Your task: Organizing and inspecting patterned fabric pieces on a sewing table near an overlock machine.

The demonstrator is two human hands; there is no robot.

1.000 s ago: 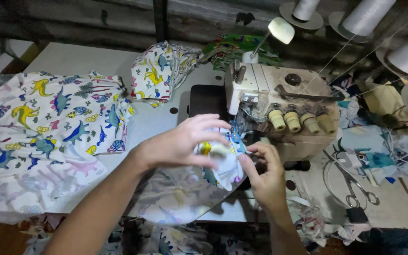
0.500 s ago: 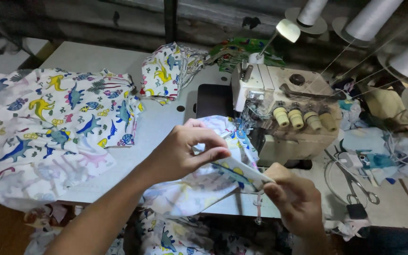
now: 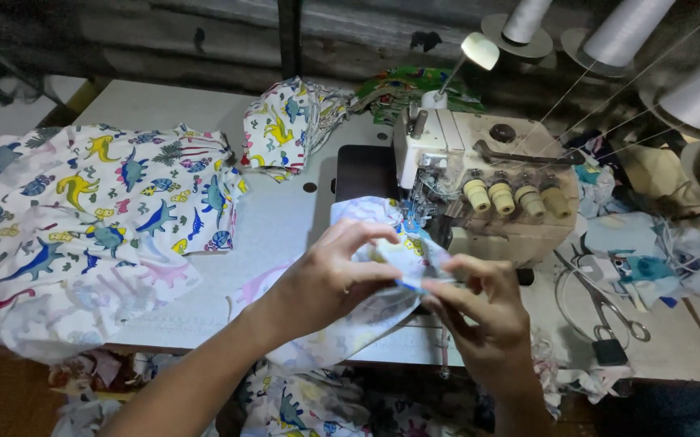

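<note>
Dim room; small lamp lights machine, edges dark.

A pale sewing table carried everything. Left of the pinching hands lay a spread stack of dinosaur-print fabric; beyond them, a smaller folded printed bundle. Directly behind the pinch stood a cream overlock machine. To the right lay scissors and mixed fabric scraps.

Matt printed cotton cloth; glossy plastic sewing machine; metal scissors.
</note>
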